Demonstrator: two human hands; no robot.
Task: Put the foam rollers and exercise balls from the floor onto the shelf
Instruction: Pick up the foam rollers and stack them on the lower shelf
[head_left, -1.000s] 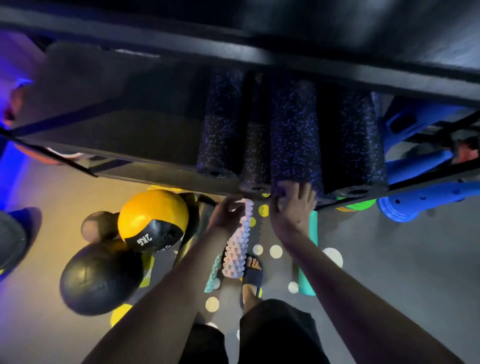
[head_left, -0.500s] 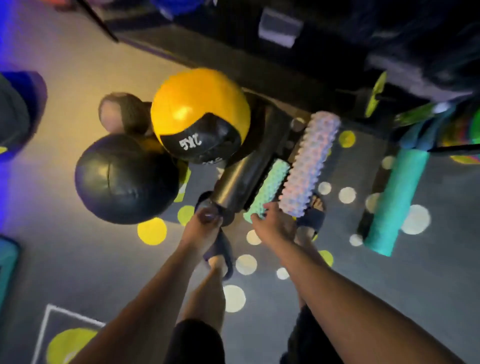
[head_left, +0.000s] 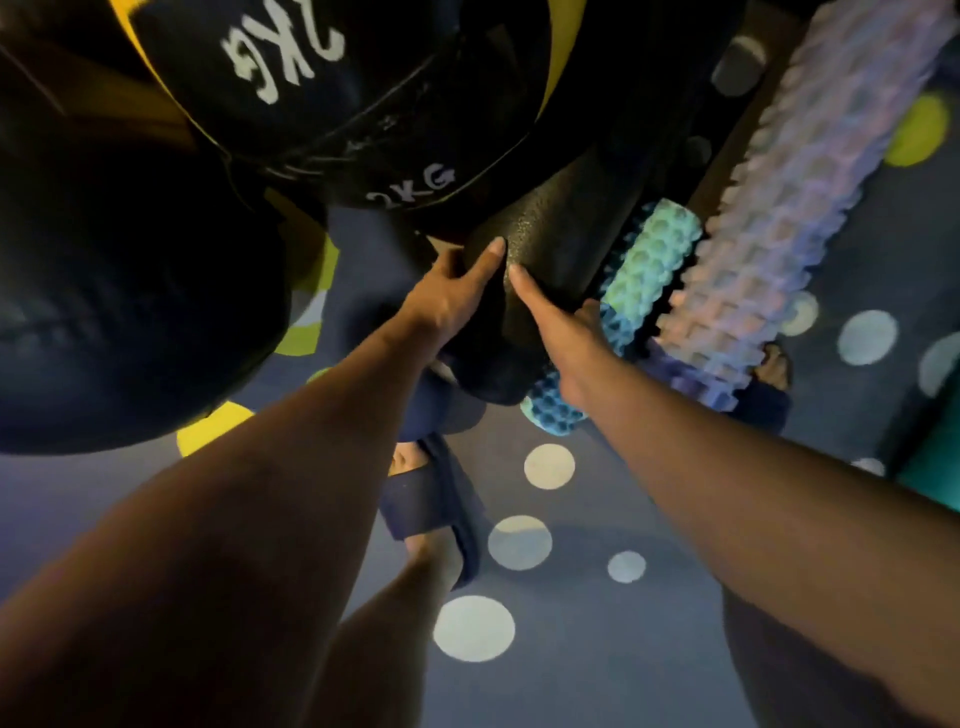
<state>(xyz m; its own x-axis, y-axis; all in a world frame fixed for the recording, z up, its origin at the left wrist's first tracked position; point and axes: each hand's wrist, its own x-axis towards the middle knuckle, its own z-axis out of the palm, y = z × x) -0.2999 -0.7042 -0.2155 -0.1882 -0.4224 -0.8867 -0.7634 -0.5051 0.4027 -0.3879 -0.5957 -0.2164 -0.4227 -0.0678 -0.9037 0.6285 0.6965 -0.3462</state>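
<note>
A smooth black foam roller (head_left: 561, 249) lies on the floor, its near end between my hands. My left hand (head_left: 457, 296) wraps its left side and my right hand (head_left: 561, 327) presses its right side. To its right lie a short knobbly mint-and-blue roller (head_left: 644, 270) and a long pale ridged roller (head_left: 795, 197). A yellow-and-black 2 kg ball (head_left: 322, 93) rests above the black roller, with a large black ball (head_left: 119, 291) to the left. The shelf is out of view.
The dark blue carpet (head_left: 623, 649) has pale and yellow dots. My feet in dark slides (head_left: 436, 499) stand just below the rollers. A teal roller edge (head_left: 935, 467) shows at the right border.
The view has dropped from the shelf to the floor and come much closer. Both hands have left the shelved roller and closed around the near end of the black roller.
</note>
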